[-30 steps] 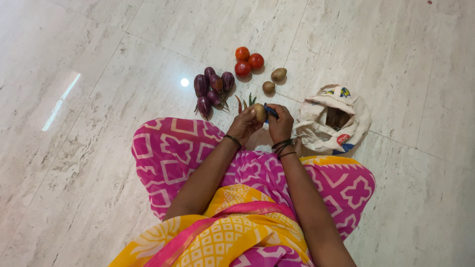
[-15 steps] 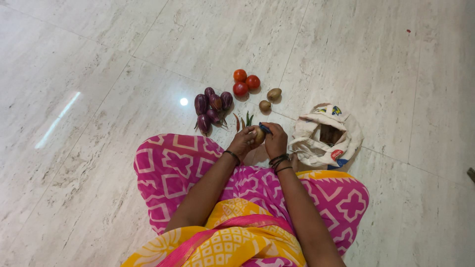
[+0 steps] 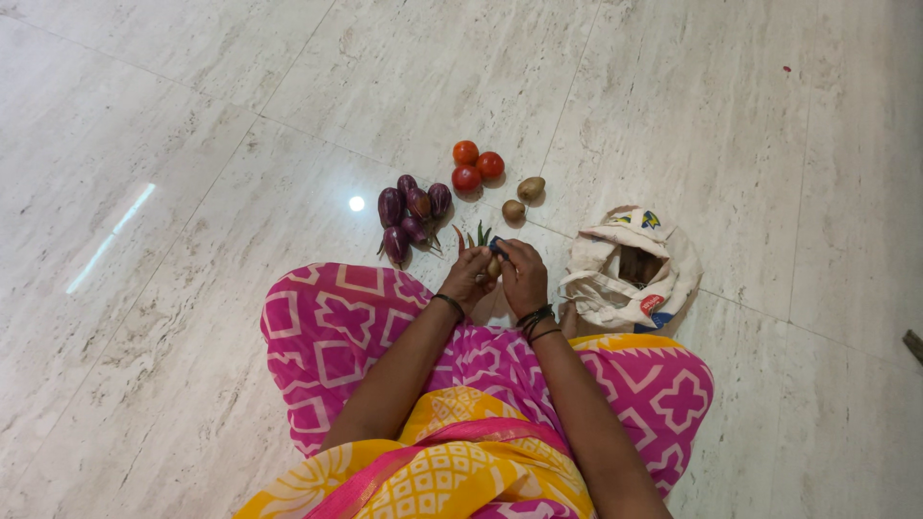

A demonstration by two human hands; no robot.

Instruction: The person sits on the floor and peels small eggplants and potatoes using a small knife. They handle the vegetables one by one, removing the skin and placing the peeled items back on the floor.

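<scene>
1. Both hands have drawn in closer to the lap since a second ago, and the potato (image 3: pixel 493 266) that showed plainly between them is now mostly hidden behind the fingers.
2. Left hand (image 3: pixel 470 279) has its grip clamped around the potato, cupping it from the left side.
3. Right hand (image 3: pixel 522 276) has its grip closed on a small blue-handled tool (image 3: pixel 497 247), pressed against the top of the potato; it looks like a peeler or knife, though which one cannot be told.
4. My reading is that the tool is being worked against the potato skin, with the hands tightened together for that.
5. Just beyond the hands on the floor (image 3: pixel 192 192) lie a few green and red chillies (image 3: pixel 476 236), almost touching the knuckles.
6. Farther out sits a cluster of small purple aubergines (image 3: pixel 411 213), then three red tomatoes (image 3: pixel 476 164), and two more loose potatoes (image 3: pixel 522 197) beside them.
7. A cream cloth bag (image 3: pixel 630 264) lies open on the floor just right of the right hand, something dark inside it.
8. Nothing stands between the hands and the vegetables; the pink patterned cloth (image 3: pixel 336 317) over the knees lies directly beneath the work.
</scene>
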